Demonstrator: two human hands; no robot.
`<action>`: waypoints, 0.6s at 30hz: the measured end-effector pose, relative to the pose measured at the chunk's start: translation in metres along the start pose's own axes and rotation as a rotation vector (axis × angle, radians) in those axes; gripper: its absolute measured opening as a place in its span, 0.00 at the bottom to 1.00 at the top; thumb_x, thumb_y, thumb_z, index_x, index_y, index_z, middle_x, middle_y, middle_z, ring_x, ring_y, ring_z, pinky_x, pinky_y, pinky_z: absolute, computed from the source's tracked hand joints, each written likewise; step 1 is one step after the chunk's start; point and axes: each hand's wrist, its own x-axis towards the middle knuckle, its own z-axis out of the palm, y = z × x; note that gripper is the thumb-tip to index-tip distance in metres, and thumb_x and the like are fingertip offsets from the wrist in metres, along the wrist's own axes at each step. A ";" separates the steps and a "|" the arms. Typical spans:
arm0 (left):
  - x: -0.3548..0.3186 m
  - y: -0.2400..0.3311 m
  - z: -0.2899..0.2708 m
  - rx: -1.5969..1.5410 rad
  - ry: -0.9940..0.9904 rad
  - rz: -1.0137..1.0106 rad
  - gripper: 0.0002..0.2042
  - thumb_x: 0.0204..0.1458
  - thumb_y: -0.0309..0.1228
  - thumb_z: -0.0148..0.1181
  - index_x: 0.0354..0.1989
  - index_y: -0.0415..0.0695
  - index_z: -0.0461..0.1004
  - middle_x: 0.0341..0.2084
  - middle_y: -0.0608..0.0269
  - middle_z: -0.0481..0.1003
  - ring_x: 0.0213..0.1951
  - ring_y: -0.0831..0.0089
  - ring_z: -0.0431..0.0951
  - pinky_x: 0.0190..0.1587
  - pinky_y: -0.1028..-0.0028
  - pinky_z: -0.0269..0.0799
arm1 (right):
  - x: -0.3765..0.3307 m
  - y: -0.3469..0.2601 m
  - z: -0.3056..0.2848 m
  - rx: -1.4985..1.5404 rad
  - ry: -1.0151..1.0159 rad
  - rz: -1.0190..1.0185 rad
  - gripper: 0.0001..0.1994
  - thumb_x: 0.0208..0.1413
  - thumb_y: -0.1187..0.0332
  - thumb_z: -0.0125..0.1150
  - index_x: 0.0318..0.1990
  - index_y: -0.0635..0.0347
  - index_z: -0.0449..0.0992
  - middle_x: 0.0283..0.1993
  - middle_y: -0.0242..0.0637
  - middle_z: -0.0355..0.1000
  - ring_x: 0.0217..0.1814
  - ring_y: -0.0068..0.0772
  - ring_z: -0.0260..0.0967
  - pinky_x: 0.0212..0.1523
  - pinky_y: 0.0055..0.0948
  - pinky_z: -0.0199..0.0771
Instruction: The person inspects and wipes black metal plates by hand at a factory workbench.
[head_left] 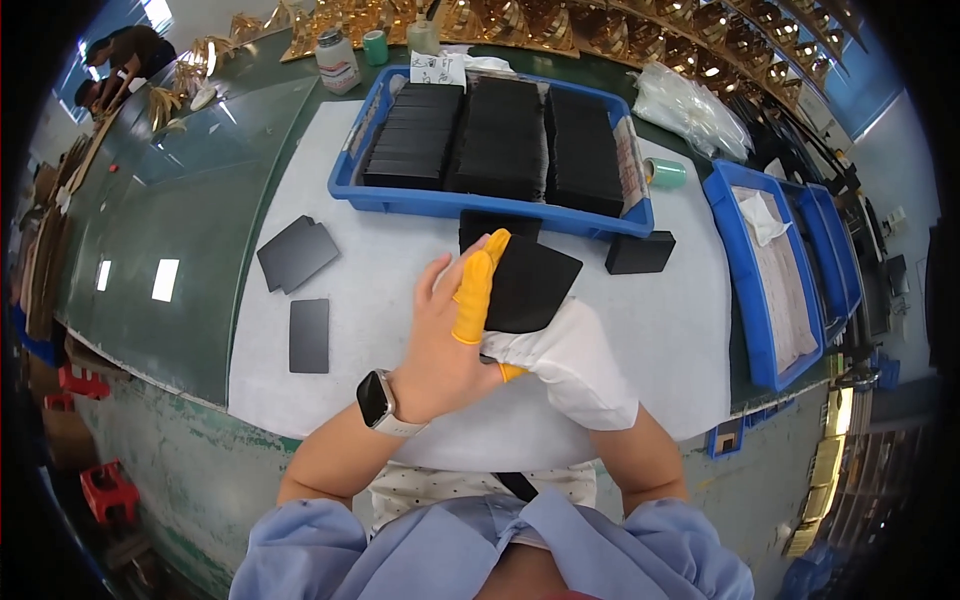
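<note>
"Hands?"

"From here I see the gloved right hand (578, 365) holding a black panel (538, 284), the left hand (440, 345) spread wide at its left side."

"Panel's place?"

"Above the white mat (665, 345), near the blue tray (485, 206)'s front edge."

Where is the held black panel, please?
In the head view, the black panel is right of centre, between left hand and right hand, below the filled blue tray.

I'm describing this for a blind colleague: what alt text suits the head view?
A person's white-gloved right hand holds a flat black piece, with the left hand, wearing yellow finger covers, at its left edge, above a white table covering. Beyond, a blue tray holds three rows of black pieces; loose dark plates lie to the left.
</note>
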 end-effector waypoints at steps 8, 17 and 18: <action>0.000 -0.009 -0.008 -0.282 -0.127 0.010 0.62 0.41 0.32 0.77 0.82 0.45 0.36 0.74 0.47 0.62 0.72 0.54 0.64 0.76 0.57 0.43 | 0.012 -0.021 -0.033 0.386 0.461 -0.182 0.28 0.65 0.67 0.70 0.67 0.72 0.68 0.47 0.46 0.81 0.47 0.31 0.81 0.51 0.31 0.82; -0.003 -0.012 -0.010 -0.452 -0.347 -0.062 0.63 0.39 0.28 0.74 0.83 0.46 0.34 0.78 0.48 0.55 0.75 0.53 0.61 0.78 0.59 0.40 | 0.008 -0.007 -0.035 -0.053 0.220 -0.122 0.23 0.62 0.64 0.71 0.62 0.62 0.76 0.49 0.42 0.81 0.48 0.27 0.80 0.48 0.25 0.80; -0.001 -0.011 -0.012 -0.567 -0.345 -0.073 0.64 0.39 0.27 0.74 0.83 0.46 0.33 0.78 0.48 0.55 0.75 0.52 0.61 0.78 0.60 0.43 | 0.012 -0.012 -0.040 0.172 0.385 0.007 0.14 0.70 0.67 0.63 0.58 0.62 0.77 0.40 0.35 0.80 0.33 0.18 0.77 0.33 0.18 0.75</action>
